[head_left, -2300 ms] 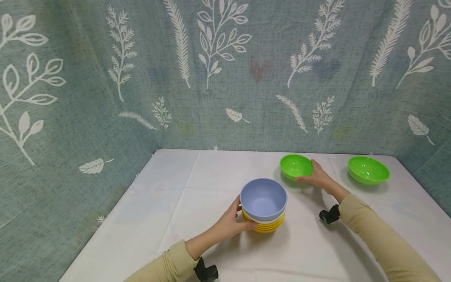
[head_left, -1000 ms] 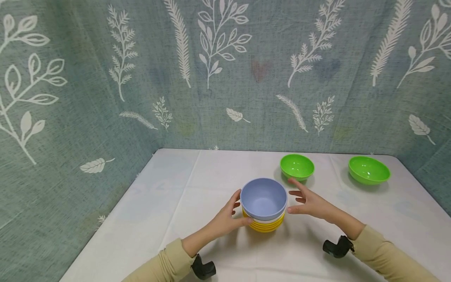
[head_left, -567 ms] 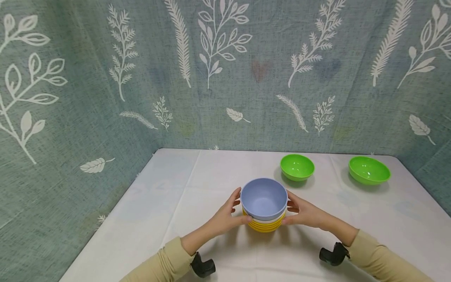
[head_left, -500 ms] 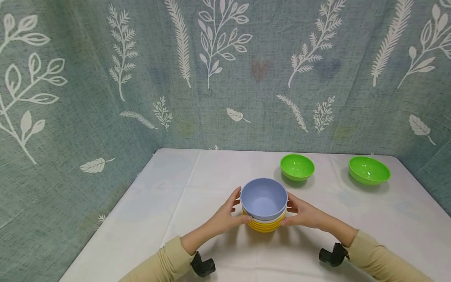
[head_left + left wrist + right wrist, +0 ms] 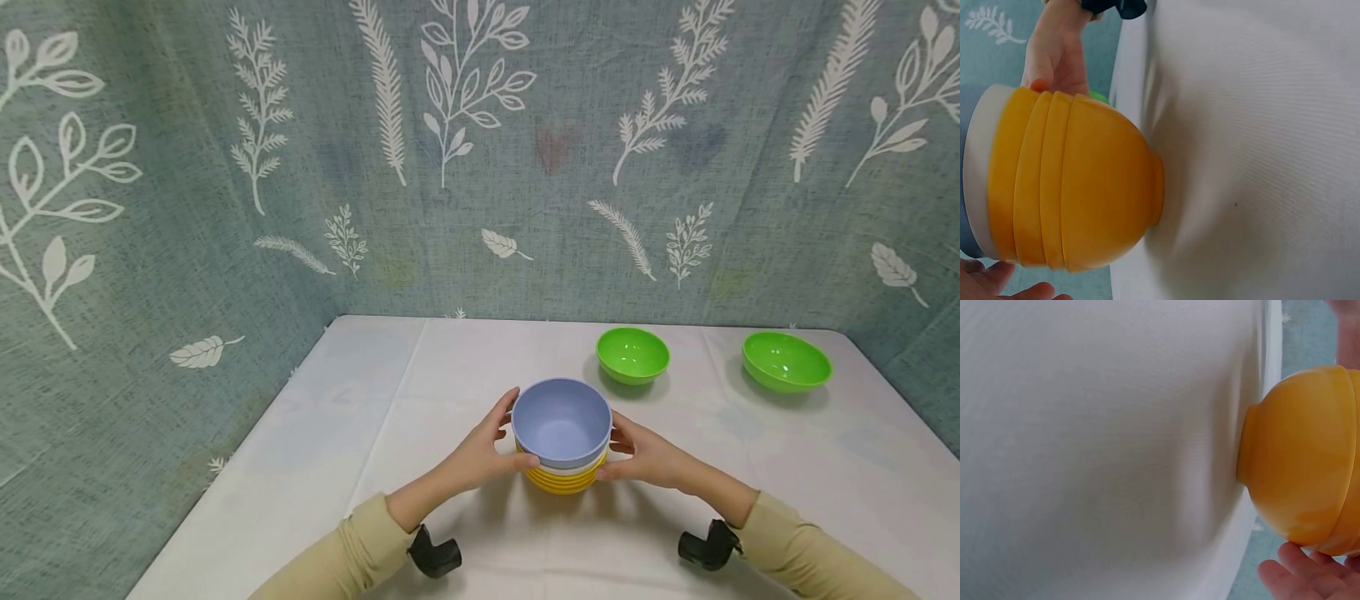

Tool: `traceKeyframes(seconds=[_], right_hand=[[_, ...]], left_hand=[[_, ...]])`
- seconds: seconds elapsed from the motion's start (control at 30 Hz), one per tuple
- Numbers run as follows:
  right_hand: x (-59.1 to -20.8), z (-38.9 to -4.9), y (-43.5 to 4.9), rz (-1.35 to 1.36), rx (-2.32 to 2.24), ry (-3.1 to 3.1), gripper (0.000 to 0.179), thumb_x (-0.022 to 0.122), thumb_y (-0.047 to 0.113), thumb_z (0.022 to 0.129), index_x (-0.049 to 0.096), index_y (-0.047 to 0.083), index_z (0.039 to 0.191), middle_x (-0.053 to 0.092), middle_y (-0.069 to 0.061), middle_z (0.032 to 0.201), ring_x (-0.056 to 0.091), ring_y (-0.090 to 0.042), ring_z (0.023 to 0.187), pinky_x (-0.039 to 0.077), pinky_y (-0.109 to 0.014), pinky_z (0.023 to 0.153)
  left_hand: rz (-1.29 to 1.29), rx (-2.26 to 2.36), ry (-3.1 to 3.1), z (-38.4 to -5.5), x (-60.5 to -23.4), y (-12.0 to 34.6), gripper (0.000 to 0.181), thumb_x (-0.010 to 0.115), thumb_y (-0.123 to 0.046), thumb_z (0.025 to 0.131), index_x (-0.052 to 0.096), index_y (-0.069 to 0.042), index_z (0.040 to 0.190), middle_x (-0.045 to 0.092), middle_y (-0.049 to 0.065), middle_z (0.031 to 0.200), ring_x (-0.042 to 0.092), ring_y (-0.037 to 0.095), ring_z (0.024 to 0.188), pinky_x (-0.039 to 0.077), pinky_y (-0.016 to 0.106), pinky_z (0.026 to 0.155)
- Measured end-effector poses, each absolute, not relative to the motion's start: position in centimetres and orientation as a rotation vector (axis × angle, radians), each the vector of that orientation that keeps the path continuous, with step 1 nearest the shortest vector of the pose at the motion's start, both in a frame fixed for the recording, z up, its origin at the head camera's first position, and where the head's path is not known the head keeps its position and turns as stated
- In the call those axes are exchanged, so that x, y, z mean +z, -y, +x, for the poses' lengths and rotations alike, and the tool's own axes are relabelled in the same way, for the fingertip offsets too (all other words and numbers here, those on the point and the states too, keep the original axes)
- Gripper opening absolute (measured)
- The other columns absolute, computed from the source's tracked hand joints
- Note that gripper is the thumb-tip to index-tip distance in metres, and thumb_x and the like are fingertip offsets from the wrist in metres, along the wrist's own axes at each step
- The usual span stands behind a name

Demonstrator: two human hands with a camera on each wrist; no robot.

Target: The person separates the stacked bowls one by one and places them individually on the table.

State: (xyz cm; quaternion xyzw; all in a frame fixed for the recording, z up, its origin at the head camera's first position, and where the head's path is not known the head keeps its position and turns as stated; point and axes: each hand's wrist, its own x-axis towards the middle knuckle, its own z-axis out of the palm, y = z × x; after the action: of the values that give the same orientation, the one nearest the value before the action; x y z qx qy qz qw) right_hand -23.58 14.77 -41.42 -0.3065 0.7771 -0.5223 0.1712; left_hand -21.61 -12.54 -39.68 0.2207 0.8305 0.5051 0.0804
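A stack of nested bowls stands upright on the white cloth in the head view. Its top is a blue bowl (image 5: 562, 425), with a white bowl (image 5: 985, 169) under it and several yellow bowls (image 5: 1097, 181) at the bottom. My left hand (image 5: 480, 454) holds the stack's left side, thumb toward me and fingers curving behind. On the opposite side my right hand (image 5: 651, 457) grips it with thumb in front. In the right wrist view the lowest yellow bowl (image 5: 1297, 456) shows its foot on or close to the cloth; fingertips (image 5: 1294, 553) touch its side.
A small green bowl (image 5: 632, 357) sits behind the stack, slightly right. A larger green bowl (image 5: 786, 362) stands at the back right of the white-covered table (image 5: 375, 392). Leaf-patterned cloth (image 5: 555, 250) hangs along the back and left edges.
My right hand has left the small green bowl at the back and come to the stack's right side. My left fingers have shifted slightly up on the stack, which stays in place.
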Motion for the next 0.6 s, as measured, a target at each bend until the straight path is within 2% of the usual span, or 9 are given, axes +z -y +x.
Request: traceKeyframes(seconds=[0.33,0.6], right_hand=[[-40.9,-23.3,-14.8,-0.873,-1.457,-2.224,0.085,0.071,0.017,0.079,0.018,-0.007,0.141,0.031,-0.030,0.139,0.038,-0.048,0.121,0.032,-0.060,0.097],[-41.1,-23.3,-14.8,-0.849,-1.462,-2.223,0.084,0.071,0.017,0.079,0.019,-0.006,0.141,0.031,-0.028,0.139,0.038,-0.047,0.122,0.033,-0.059,0.097]], left_hand=[[0.685,1.548,-2.431,-21.8,-39.4,11.7,0.108,0.072,-0.055,0.068,0.011,-0.014,0.148,0.020,0.008,0.151,0.024,0.026,0.136,0.029,0.048,0.106],[0.625,1.577,-2.451,-21.8,-39.3,11.1,0.110,0.078,-0.052,0.064,0.015,-0.019,0.147,0.024,0.007,0.149,0.022,0.028,0.136,0.022,0.057,0.105]])
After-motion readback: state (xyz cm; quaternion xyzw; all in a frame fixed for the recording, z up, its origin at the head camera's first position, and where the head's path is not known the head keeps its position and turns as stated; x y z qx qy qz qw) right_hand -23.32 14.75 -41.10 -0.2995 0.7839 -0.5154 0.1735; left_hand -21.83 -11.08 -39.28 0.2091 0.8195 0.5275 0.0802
